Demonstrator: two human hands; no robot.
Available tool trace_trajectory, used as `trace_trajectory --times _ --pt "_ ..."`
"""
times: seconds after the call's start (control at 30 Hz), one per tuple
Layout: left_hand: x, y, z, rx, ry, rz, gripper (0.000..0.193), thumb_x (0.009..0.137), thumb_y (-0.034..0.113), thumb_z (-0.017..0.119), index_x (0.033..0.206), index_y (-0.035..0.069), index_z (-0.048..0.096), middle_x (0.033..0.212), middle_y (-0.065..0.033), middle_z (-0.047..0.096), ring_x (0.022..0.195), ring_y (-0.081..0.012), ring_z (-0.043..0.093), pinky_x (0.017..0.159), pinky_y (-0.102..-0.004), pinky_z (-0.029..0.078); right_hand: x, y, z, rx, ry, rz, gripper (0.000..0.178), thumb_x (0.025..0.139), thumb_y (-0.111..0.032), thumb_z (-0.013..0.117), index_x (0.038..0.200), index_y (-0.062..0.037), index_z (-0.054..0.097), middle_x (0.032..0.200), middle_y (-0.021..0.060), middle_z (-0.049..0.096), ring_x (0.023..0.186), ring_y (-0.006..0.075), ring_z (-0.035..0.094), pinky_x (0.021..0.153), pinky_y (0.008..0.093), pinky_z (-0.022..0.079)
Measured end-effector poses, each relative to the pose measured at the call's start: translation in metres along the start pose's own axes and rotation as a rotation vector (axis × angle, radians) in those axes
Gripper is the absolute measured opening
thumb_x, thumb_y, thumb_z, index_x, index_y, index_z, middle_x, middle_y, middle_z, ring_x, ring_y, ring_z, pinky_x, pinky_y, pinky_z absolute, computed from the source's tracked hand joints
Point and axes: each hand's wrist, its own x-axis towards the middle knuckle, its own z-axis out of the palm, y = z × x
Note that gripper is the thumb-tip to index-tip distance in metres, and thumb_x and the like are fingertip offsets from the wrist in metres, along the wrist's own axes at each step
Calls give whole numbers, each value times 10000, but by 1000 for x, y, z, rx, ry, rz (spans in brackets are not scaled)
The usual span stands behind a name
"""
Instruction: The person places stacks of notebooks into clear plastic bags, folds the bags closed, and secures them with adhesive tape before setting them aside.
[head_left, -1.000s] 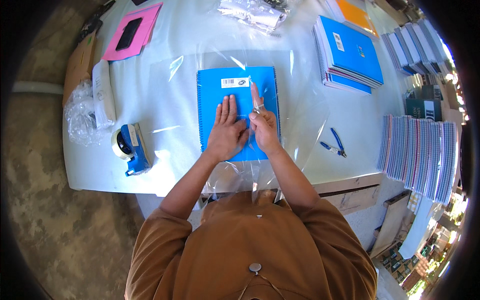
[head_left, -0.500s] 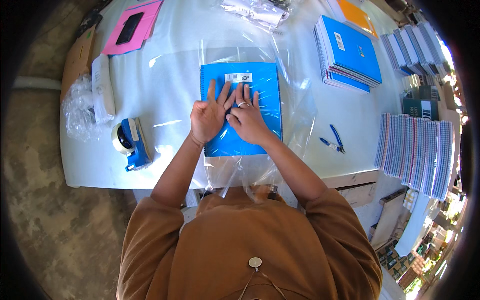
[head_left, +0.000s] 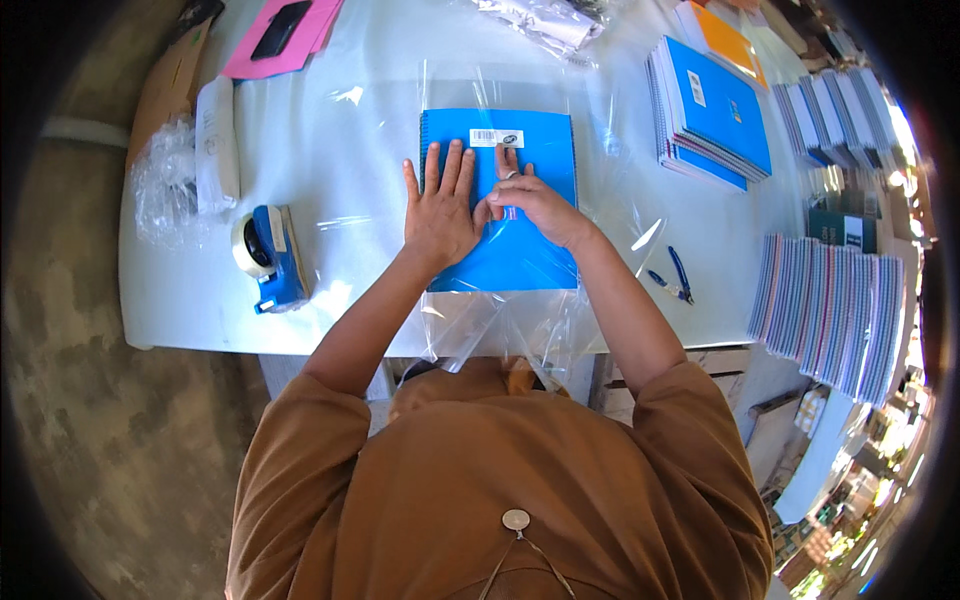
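A blue spiral-bound notebook [head_left: 525, 262] lies in front of me with its coil along the left edge and a white label near the top. Clear plastic film [head_left: 495, 312] surrounds it, reaching past the far edge and drooping over the table's front edge. Whether the film is a bag or a loose sheet I cannot tell. My left hand [head_left: 441, 208] rests flat on the cover, fingers spread. Beside it, my right hand [head_left: 542, 210] touches the cover with some fingers stretched forward and others bent, its thumb side against my left thumb. Neither hand grasps anything.
To the left stands a blue tape dispenser [head_left: 280, 258], near crumpled clear plastic [head_left: 165, 185] and a white roll [head_left: 217, 145]. Blue-handled cutters [head_left: 680, 275] lie at the right. Blue notebooks [head_left: 715, 110] are stacked far right; a dark phone [head_left: 281, 30] sits on pink sheets.
My left hand has flattened onto the cover and turned palm down. My right hand has shifted slightly, its fingers less spread. The whole view has moved a little.
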Motion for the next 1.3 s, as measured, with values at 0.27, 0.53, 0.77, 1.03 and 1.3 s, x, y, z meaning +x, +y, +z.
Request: trace_trajectory --times 0.27,0.53,0.77,1.03,1.3 --pt "3 0 -4 41 -91 50 726 846 397 452 1434 50 208 1503 -146 148 1391 -348 84 1069 -597 11 26 -14 26 -790 33 94 342 862 -279 474 716 -16 636 1439 345 79 1381 395 -84 1089 477 -79" --pt "-127 69 13 278 114 334 801 734 479 648 1376 113 339 1446 -170 275 1334 -416 216 1057 -573 190 21 -28 6 -401 -163 132 303 787 -293 547 805 -45 719 1506 211 5 1387 365 -106 1106 460 -36" --pt "-96 66 -75 -523 484 2 179 705 130 694 857 114 599 1019 -66 571 984 -256 533 801 -447 404 27 -36 10 -767 -167 294 219 740 -283 611 796 -116 742 1500 219 -30 1387 367 -100 1110 466 7" --pt "-180 -25 -110 -1224 -52 -187 95 804 6 602 718 46 604 825 -61 621 785 -148 578 704 -287 460 21 -41 8 -899 -192 144 170 662 -96 705 805 -187 727 1486 253 -12 1382 411 1 1109 471 107" --pt "-198 -206 -97 -1092 52 -1316 513 789 533 585 1026 79 626 731 -21 498 614 -117 390 523 -245 322 19 -39 11 -885 42 108 856 588 -195 762 1319 -156 318 1484 108 216 1379 274 189 1082 437 202"
